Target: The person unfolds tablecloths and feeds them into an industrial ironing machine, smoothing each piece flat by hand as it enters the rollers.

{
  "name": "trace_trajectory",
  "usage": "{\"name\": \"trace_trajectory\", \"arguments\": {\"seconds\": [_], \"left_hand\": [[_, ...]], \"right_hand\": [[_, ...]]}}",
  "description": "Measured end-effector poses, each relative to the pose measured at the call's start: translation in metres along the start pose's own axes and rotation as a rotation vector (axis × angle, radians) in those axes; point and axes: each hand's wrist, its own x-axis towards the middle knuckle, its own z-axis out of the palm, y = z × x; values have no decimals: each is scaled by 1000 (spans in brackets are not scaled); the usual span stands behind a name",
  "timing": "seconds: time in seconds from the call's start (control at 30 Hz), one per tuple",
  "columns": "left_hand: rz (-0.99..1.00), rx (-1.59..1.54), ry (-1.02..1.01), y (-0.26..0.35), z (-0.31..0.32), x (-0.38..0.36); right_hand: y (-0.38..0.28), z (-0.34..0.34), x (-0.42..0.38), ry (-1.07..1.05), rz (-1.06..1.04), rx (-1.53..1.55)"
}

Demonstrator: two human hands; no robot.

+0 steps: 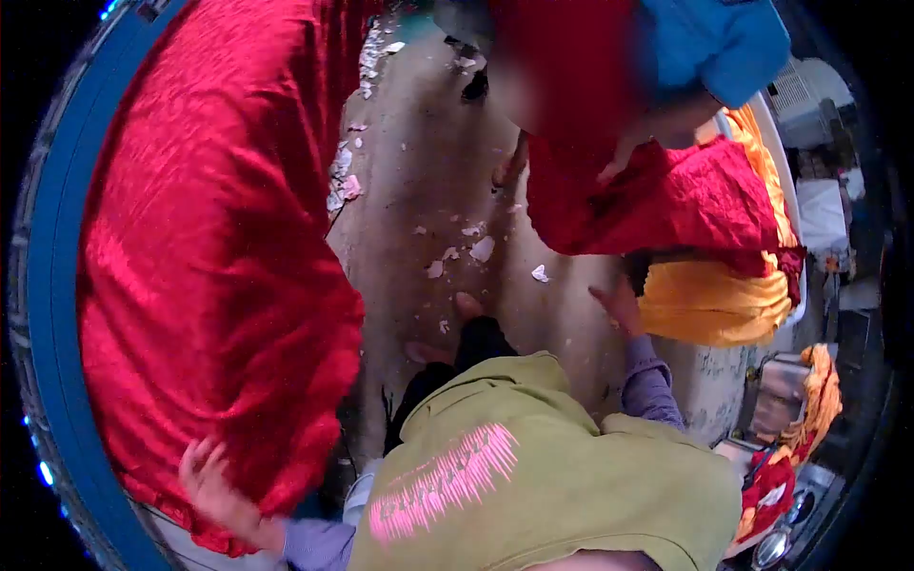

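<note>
My left hand (217, 487) is over the lower end of a large crimson cloth (219, 276), its fingers spread and nothing in them. The cloth has soft folds and covers most of the long table on the left. My right hand (622, 308) hangs beside a hanging orange cloth (714, 303), fingers stretched out and empty. Above it, a second red cloth (685, 195) lies across the orange one, and another person's arm (657, 128) reaches over it.
The person in a blue top (714, 48) stands across from me on the right. Torn paper scraps (483, 249) litter the floor (409, 181). A blue table edge (62, 285) curves along the left. At lower right are a bin (779, 400) and more orange and red cloth (817, 390).
</note>
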Motion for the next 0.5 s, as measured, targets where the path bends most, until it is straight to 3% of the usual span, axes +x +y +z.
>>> {"name": "trace_trajectory", "arguments": {"seconds": [0.07, 0.1, 0.17, 0.2, 0.3, 0.4, 0.5], "left_hand": [[-275, -108, -357, 2, 110, 18], [-298, -173, -561, -8, 158, 22], [-364, -161, -899, -20, 237, 16], [-341, -157, -1021, -32, 267, 12], [-380, -120, -1098, -32, 317, 1], [-366, -27, -1025, -47, 328, -12], [-113, -173, -848, -30, 350, -26]], "right_hand": [[-38, -47, 20, 474, 168, 496], [-46, -54, 39, 423, 264, 532], [-60, -48, 98, 517, -81, 1080], [-72, -47, 120, 468, -132, 1238], [-93, -27, 151, 342, 51, 1325], [-107, 0, 155, 241, 202, 1331], [-160, 20, 165, 102, 163, 1343]]}}
